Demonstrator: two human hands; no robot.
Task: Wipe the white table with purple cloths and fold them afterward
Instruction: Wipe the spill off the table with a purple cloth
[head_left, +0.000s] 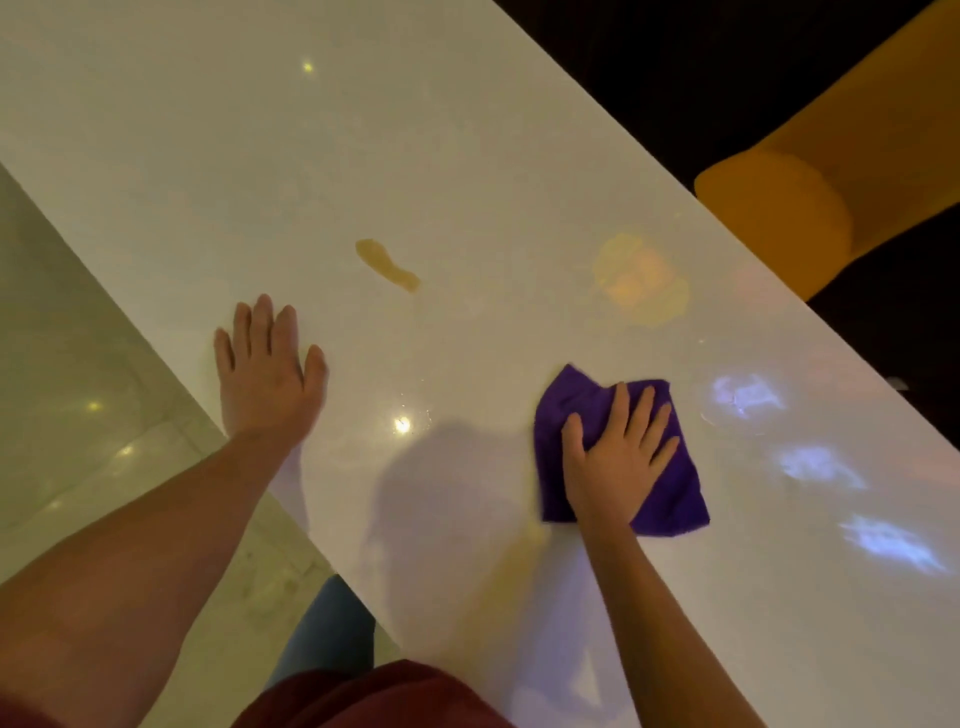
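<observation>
A crumpled purple microfibre cloth lies on the glossy white desk, toward the right of the view and near the desk's near edge. The right hand presses flat on top of it, palm down; its fingers are spread wide and lie straight over the fabric, pinning it rather than gripping it, and the thumb points left across the cloth's left edge. The left hand rests palm down on the bare desk surface, well apart from the cloth, close to the desk's left edge; its fingers are extended, close together, and hold nothing. Between and beyond the two hands sits an elongated amber smear of liquid, touched by neither hand nor cloth. A rounded orange upholstered chair stands past the far right edge of the desk. Pale polished floor tiles show at the left.
</observation>
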